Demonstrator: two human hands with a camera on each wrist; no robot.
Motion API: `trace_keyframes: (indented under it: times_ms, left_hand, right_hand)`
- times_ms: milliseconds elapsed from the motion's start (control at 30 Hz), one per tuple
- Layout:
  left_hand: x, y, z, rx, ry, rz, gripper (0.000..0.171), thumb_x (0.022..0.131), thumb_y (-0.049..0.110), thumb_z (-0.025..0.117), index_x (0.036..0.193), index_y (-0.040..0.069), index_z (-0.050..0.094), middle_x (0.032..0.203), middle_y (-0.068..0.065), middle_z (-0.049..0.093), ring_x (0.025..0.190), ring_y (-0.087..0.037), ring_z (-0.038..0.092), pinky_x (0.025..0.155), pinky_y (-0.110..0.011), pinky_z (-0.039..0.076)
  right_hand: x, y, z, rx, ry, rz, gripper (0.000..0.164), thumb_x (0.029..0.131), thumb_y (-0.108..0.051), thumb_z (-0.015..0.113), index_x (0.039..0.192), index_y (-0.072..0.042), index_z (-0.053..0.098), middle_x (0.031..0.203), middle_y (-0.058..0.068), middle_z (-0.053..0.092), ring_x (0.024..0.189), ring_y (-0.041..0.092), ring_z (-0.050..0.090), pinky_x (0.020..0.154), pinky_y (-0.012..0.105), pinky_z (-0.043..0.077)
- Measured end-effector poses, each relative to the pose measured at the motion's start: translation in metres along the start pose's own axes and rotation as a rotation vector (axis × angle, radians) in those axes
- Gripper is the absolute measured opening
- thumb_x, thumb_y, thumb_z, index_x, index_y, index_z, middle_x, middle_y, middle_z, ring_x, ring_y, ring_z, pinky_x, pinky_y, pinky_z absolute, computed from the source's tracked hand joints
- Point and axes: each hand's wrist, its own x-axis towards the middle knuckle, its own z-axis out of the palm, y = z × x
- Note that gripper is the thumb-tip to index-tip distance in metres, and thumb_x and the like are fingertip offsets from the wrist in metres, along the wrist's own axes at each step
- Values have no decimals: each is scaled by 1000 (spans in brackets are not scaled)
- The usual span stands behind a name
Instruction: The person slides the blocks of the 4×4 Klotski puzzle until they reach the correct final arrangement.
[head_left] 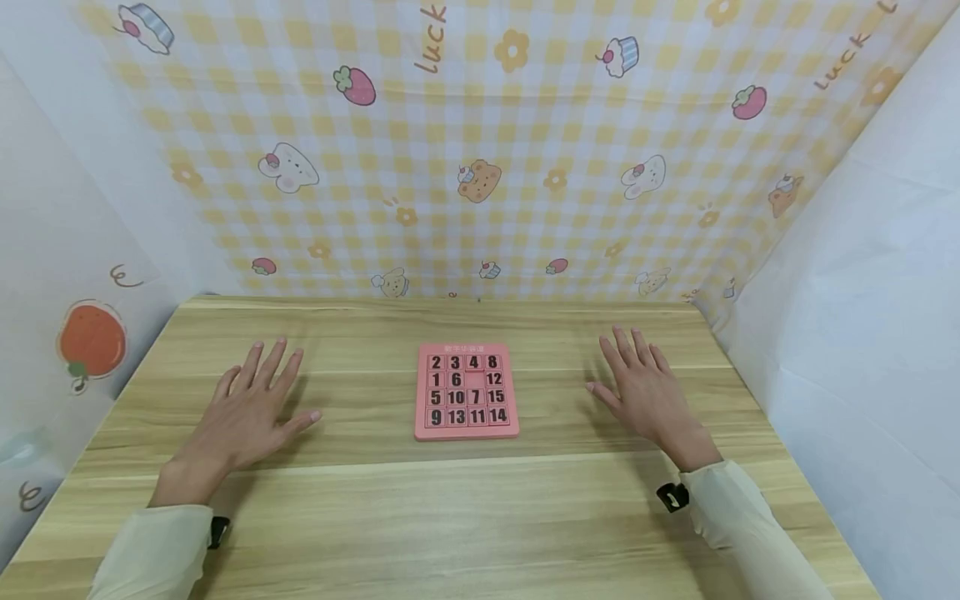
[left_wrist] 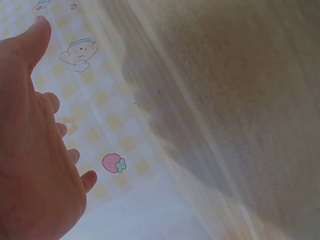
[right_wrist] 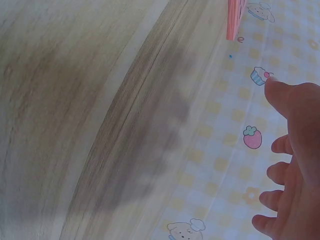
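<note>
A pink sliding number puzzle (head_left: 467, 392) lies flat in the middle of the table, its black-numbered tiles facing up. One gap in the tiles shows in the second row, between the 6 and the 12. To the left of the puzzle is my left hand (head_left: 251, 412), palm down with fingers spread, apart from it and holding nothing. My right hand (head_left: 648, 392) is held the same way on the other side, also apart from the puzzle. Both hands cast shadows on the wood below them. In the right wrist view, only a pink edge of the puzzle (right_wrist: 234, 20) shows at the top.
The wooden table (head_left: 465, 517) runs back to a yellow checked cloth (head_left: 480, 108) with cartoon prints. White sheets stand at the left (head_left: 82, 192) and right (head_left: 862, 292) sides. A black band (head_left: 672, 497) shows at the right wrist, near the pale sleeve.
</note>
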Motion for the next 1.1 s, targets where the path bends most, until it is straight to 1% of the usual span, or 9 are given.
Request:
trace_keyframes:
  times_ms: [233, 433, 667, 767, 900, 1000, 1100]
  left_hand:
    - [0, 0, 0, -4, -11, 5, 91, 97, 60, 47, 159, 5, 10, 165, -24, 5, 151, -45, -6, 112, -70, 13]
    - [3, 5, 0, -25, -39, 16, 92, 97, 60, 48, 160, 5, 7, 165, -23, 1, 151, -43, -9, 112, -71, 13]
    - [10, 16, -3, -54, -54, 34, 93, 97, 60, 49, 160, 6, 6, 166, -21, 2, 151, -45, 1, 112, -71, 15]
    - [13, 22, -5, -75, -68, 37, 94, 97, 59, 50, 160, 6, 6, 166, -20, 2, 151, -45, 1, 112, -71, 15]
    - [18, 30, -7, -108, -90, 35, 95, 96, 58, 52, 160, 10, 0, 166, -19, 2, 151, -45, 1, 113, -72, 14]
    - [22, 37, -8, -150, -103, 25, 96, 96, 56, 54, 160, 14, -4, 167, -18, 2, 151, -44, 1, 113, -73, 12]
    - [26, 42, -8, -204, -120, 15, 97, 96, 55, 55, 160, 16, -6, 167, -16, 1, 152, -43, 0, 112, -76, 11]
  right_hand:
    - [-1, 0, 2, -5, 1, -8, 79, 99, -54, 50, 156, -5, 27, 163, 23, 20, 148, 46, 17, 116, 65, 24]
    - [0, -2, 4, -5, -12, -14, 79, 100, -54, 48, 157, -5, 25, 163, 22, 18, 149, 45, 17, 116, 64, 24]
    - [4, -10, 4, 14, -39, -31, 80, 100, -55, 48, 158, -7, 22, 164, 21, 17, 150, 44, 15, 117, 63, 23]
    - [7, -15, 4, 30, -37, -44, 79, 100, -53, 49, 158, -6, 23, 164, 21, 17, 150, 43, 15, 117, 63, 23]
    - [10, -19, 4, 49, -28, -60, 78, 100, -52, 49, 157, -6, 24, 164, 21, 17, 150, 43, 15, 118, 62, 23]
    - [13, -22, 3, 57, -24, -71, 77, 100, -52, 49, 157, -6, 25, 164, 21, 18, 150, 43, 15, 118, 63, 22]
    - [15, -25, 2, 63, -24, -84, 77, 101, -51, 49, 157, -6, 25, 163, 21, 18, 150, 43, 16, 118, 63, 23]
